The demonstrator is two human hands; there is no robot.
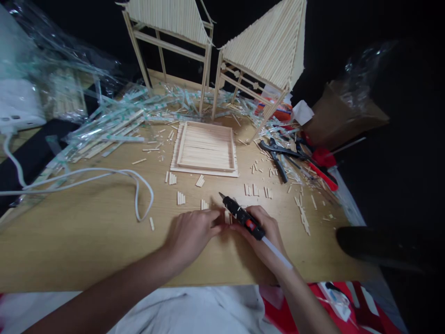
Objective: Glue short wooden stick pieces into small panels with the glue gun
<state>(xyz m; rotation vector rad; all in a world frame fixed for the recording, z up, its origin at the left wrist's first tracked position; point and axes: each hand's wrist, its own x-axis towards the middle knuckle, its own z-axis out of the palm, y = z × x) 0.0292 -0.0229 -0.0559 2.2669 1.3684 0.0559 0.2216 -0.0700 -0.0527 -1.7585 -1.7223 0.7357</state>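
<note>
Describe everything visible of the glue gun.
The glue gun has a black body, seemingly plastic, speckled with pale bits, and a red part near its rear. Its tapered tip points forward and left, toward the wooden tray. A translucent whitish stick protrudes behind. The right hand holds it above the table; its underside is hidden.

At the left edge of the frame I see a slotted white block [21,106], and below it a white cable [125,171] loops rightward. Crumpled clear plastic [74,44] fills my upper left, brown cardboard [340,113] the upper right; a dark rounded object [361,243] sits lower right.
</note>
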